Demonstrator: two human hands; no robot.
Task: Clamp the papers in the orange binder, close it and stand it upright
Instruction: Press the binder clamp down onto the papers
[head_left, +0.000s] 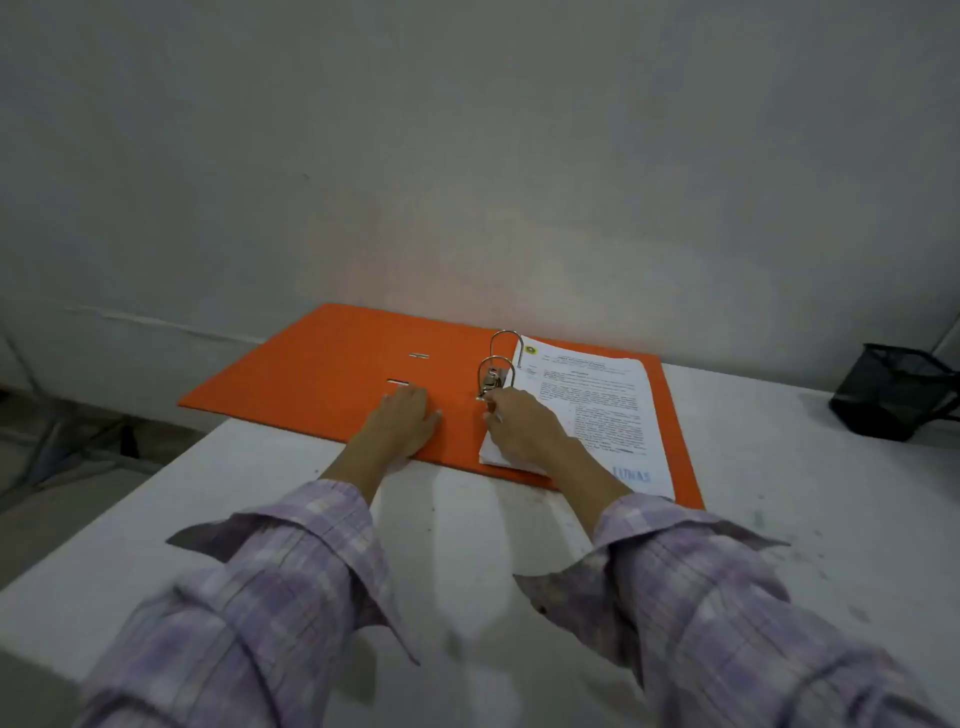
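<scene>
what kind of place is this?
Likely a plain office or study desk: an open orange binder of printed papers on a white table against a bare wall, with a black mesh pen cup at the side.

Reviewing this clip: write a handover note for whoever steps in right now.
Left hand: flat on the open cover of the orange binder, holding nothing.
Right hand: fingers at the metal lever, resting over the papers.
Binder lies open on the white table, its cover overhanging the left edge; papers sit on the rings.
Done: papers threaded. Whether the clamp is locked is unclear.
Left: clamp, close, stand upright.
</scene>
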